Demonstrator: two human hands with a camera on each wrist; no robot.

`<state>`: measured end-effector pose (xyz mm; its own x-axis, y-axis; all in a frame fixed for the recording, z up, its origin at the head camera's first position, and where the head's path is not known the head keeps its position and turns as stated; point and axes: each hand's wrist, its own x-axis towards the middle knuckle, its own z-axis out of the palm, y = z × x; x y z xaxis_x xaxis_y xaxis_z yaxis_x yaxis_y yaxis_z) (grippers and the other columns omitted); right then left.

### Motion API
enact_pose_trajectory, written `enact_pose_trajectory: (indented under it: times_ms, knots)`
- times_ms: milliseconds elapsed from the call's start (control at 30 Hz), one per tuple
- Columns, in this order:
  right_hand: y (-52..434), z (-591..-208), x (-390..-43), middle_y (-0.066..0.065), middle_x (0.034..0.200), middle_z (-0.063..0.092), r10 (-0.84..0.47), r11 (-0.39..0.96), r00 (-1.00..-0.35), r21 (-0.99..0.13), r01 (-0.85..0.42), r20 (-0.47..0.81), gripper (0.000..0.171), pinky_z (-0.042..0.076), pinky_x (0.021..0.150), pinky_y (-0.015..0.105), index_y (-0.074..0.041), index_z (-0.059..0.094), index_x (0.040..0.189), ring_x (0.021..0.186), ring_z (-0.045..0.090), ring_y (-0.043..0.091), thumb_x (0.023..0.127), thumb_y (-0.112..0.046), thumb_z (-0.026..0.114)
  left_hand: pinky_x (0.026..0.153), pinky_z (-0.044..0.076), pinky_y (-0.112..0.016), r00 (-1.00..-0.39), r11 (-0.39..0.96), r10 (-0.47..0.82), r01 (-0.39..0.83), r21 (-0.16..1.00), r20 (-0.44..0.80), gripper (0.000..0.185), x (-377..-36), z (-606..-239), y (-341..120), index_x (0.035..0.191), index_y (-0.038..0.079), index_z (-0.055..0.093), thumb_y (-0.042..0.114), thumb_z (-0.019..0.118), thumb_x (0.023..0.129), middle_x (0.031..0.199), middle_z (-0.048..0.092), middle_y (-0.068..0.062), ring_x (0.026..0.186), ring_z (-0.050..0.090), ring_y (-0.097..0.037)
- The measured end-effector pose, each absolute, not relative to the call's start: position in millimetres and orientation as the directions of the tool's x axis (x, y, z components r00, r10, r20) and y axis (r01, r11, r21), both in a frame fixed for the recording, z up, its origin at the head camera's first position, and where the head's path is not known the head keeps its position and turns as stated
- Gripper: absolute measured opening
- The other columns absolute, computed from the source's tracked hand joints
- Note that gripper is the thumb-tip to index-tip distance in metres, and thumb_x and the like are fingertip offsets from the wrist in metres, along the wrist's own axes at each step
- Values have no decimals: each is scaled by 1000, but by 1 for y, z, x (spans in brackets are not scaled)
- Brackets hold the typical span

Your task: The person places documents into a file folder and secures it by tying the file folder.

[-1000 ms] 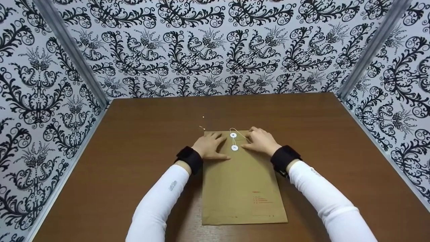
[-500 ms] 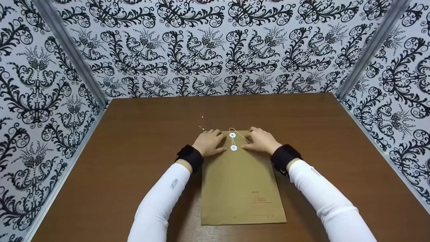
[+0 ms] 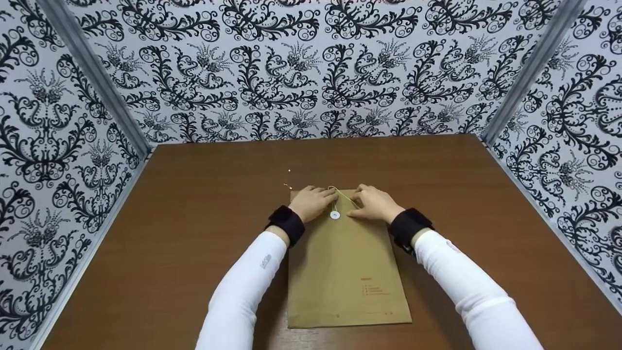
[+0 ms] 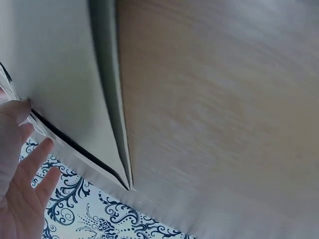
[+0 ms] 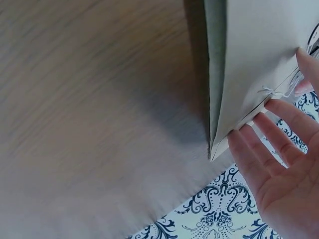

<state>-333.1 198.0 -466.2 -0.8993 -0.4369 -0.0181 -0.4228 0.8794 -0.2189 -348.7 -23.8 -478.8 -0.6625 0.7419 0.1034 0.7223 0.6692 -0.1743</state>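
Observation:
A flat brown paper envelope (image 3: 345, 262) lies lengthwise on the table, with a white round button (image 3: 335, 215) and a pale string (image 3: 344, 194) at its far end. My left hand (image 3: 313, 201) is at that far end, its fingers covering the upper button. In the left wrist view, thumb and forefinger of the left hand (image 4: 20, 159) pinch at the envelope's edge (image 4: 87, 154), other fingers spread. My right hand (image 3: 376, 204) rests on the far right part. In the right wrist view, straight fingers of the right hand (image 5: 286, 164) touch the flap edge, thumb on the paper.
The brown wooden table (image 3: 204, 233) surrounds the envelope. Patterned black and white panels (image 3: 296, 73) rise behind and at both sides, with grey posts at the corners. Tiny pale bits (image 3: 288, 185) show by the envelope's far left corner.
My left hand has moved right, from the envelope's left side to the upper button, which it now hides. The right hand has stayed nearly in place.

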Motion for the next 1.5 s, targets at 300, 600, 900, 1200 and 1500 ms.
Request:
enact_pose_trajectory:
  times_ms: [300,600,900,1200,1500]
  knots:
    - [195,-466,-331,17,121,66,-447,874,-895,-213,-437,2,45,57,88,55,-5,75,116,110,65,39,88,-40,77,92,58,-33,-617,637,764,676,-370,189,30,-348,-480,-22,123,13,72,17,50,103,129,73,-1,110,73,-17]
    - [196,-467,-333,16,127,66,-461,869,-887,-203,-451,-2,35,56,85,51,-6,73,102,111,65,38,90,-39,76,64,57,-27,-561,618,781,631,-469,275,21,-353,-482,-24,75,18,77,12,65,91,77,77,4,69,72,-10]
    - [196,-467,-334,18,128,66,-458,871,-889,-205,-447,-5,44,57,91,53,-4,75,117,112,65,39,90,-39,76,55,57,-32,-541,613,789,658,-437,292,22,-353,-481,-30,69,17,75,8,66,88,70,75,2,60,70,-15]
    - [198,-469,-333,18,127,65,-460,870,-888,-208,-447,-14,38,56,89,52,-3,73,103,111,64,39,91,-39,75,51,53,-31,-474,570,821,674,-469,317,27,-345,-484,-45,61,18,70,3,68,83,65,72,4,56,65,-12]
    - [199,-470,-333,19,128,64,-456,870,-890,-219,-441,-17,41,54,92,51,-2,73,109,113,64,38,91,-39,75,48,50,-27,-402,517,856,647,-560,325,20,-337,-490,-58,69,20,73,11,68,86,73,72,5,64,65,-12]
